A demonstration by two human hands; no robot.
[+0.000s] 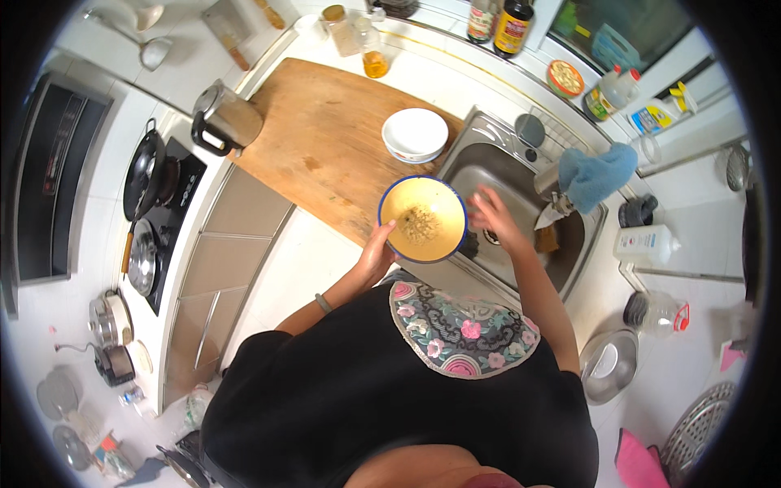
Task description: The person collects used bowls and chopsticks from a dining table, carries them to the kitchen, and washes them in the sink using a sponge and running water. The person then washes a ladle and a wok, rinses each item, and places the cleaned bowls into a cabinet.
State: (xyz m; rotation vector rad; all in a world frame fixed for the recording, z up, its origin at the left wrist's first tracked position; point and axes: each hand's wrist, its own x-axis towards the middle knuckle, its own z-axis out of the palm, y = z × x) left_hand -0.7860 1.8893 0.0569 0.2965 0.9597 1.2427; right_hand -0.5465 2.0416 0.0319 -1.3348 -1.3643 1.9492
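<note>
My left hand [379,251] grips the left rim of a yellow enamel bowl [442,213] with a blue edge, thumb over the inside. Small pale and dark bits [420,224], too fine to identify, lie at its bottom. Just right of the bowl, over the sink, my right hand [493,215] is apart from it with fingers spread and slightly blurred, holding nothing. Beneath is a stainless steel sink [476,160]. A white bowl [415,133], seemingly stacked on another, sits on the wooden board [311,143] beyond the yellow bowl.
A glass-sided jug [227,116] stands at the board's left edge. A blue cloth [595,175] hangs over the faucet. To the left, a wok [143,174] rests on the gas stove [183,168]. Sauce bottles [512,27] and an orange bowl [565,79] line the windowsill.
</note>
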